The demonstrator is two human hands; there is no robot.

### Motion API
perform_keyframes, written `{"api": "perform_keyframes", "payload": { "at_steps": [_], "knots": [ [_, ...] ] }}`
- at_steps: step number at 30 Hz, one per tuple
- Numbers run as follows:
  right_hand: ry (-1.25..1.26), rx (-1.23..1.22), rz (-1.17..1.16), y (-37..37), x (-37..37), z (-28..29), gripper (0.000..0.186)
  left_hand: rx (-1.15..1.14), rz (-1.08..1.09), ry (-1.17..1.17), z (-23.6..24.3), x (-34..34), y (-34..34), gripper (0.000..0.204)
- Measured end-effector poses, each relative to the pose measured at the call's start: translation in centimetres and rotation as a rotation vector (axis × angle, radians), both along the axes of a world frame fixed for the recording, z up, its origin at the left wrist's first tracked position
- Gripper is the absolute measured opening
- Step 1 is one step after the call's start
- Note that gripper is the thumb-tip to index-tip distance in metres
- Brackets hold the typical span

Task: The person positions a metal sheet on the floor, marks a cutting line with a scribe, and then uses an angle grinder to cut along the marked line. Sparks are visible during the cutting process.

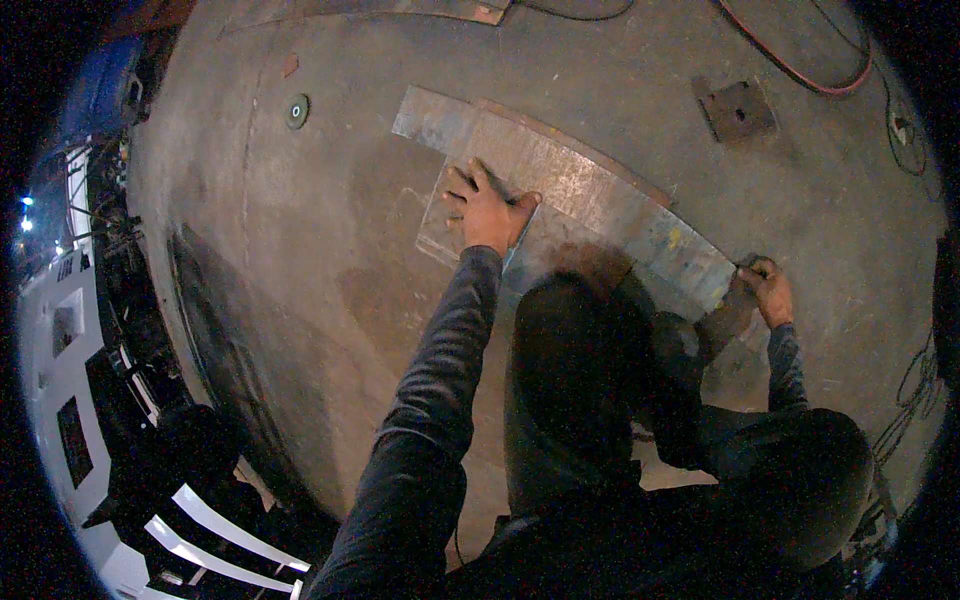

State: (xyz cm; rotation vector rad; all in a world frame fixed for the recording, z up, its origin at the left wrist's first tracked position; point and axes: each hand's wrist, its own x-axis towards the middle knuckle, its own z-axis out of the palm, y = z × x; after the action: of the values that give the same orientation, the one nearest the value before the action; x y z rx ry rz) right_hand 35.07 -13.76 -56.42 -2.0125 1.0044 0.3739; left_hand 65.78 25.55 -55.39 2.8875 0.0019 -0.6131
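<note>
Your left hand (492,212) spread wide at plate (570,170), centre of frame. Your right hand (768,290) narrow at plate's right end, cannot tell if gripping. Disc (301,104) on floor (620,60), upper left.

The left hand (487,212) hides part of the metal pieces (590,170) beneath it, and the dark knee (565,345) covers some of their near side. Whether the right hand (770,290) pinches the corner (or merely touches it) is too small to tell. The top edge cuts off 1 sheet (455,11) and 1 reddish hose (812,86).
</note>
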Motion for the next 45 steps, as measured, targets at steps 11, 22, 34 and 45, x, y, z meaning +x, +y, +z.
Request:
{"api": "perform_keyframes", "payload": {
  "at_steps": [11, 22, 34, 45],
  "knots": [
    [0.017, -0.155, -0.01, 1.0, 0.4, 0.0, 0.03, 0.05, -0.009, -0.004, 0.0, 0.2, -0.6, 0.137],
    [-0.02, -0.119, 0.05, 1.1, 0.6, 1.0, 0.03, 0.001, 0.015, -0.005, -0.4, 0.2, -0.9, 0.136],
    [-0.039, -0.183, 0.066, 0.5, -0.5, -1.6, 0.028, 0.049, -0.07, 0.041, -1.3, 0.7, -1.8, 0.135],
    [-0.045, -0.01, 0.009, 1.1, 1.1, 1.2, 0.031, 0.054, 0.009, 0.159, 1.6, 0.5, -3.3, 0.14]
  ]
}}
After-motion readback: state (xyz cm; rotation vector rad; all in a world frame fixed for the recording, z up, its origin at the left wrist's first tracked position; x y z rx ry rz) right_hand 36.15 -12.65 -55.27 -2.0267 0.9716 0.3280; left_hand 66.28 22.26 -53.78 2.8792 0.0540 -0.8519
